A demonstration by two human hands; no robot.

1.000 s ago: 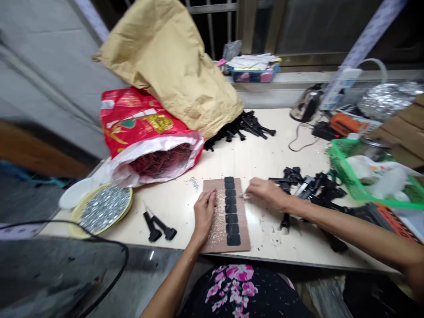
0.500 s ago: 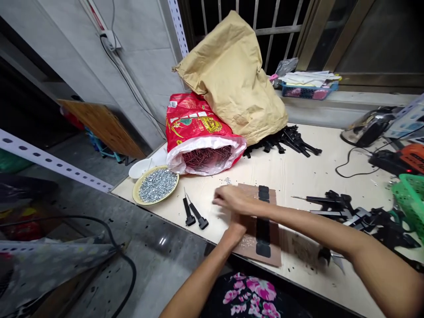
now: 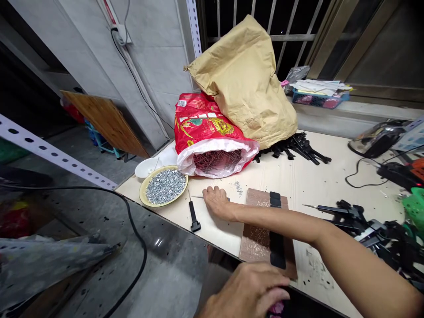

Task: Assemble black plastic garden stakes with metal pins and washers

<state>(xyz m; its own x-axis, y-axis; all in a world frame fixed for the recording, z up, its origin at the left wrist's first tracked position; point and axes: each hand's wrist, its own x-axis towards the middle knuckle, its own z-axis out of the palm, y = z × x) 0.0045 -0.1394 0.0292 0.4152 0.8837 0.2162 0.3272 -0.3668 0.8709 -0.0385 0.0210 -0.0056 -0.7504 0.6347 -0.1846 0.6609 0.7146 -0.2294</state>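
Observation:
My right hand (image 3: 217, 202) reaches across the table, its fingers curled over a black-handled piece with a thin metal shaft (image 3: 198, 196). The shaft points left from under the fingers; most of the piece is hidden. A similar black-handled piece (image 3: 194, 221) lies to the left, near the table edge. My left hand (image 3: 248, 287) is low at the front edge, fingers and thumb curled together; whatever they hold, if anything, is hidden. Between the hands and under my right forearm lies a brown board (image 3: 255, 243) with black pads (image 3: 277, 247) in a row and pale crumbs.
A yellow bowl (image 3: 142, 194) of small silver metal parts stands at the left edge. Behind it, a red bag (image 3: 198, 117) holds long dark-red screws or nails, beside a large paper sack (image 3: 248, 88). Black parts (image 3: 351, 216) and a green basket (image 3: 414, 207) are at right.
My right hand has moved left off the board area and taken hold of one of the two black-handled pieces. My left hand has drawn back from the board toward me. The view has shifted slightly.

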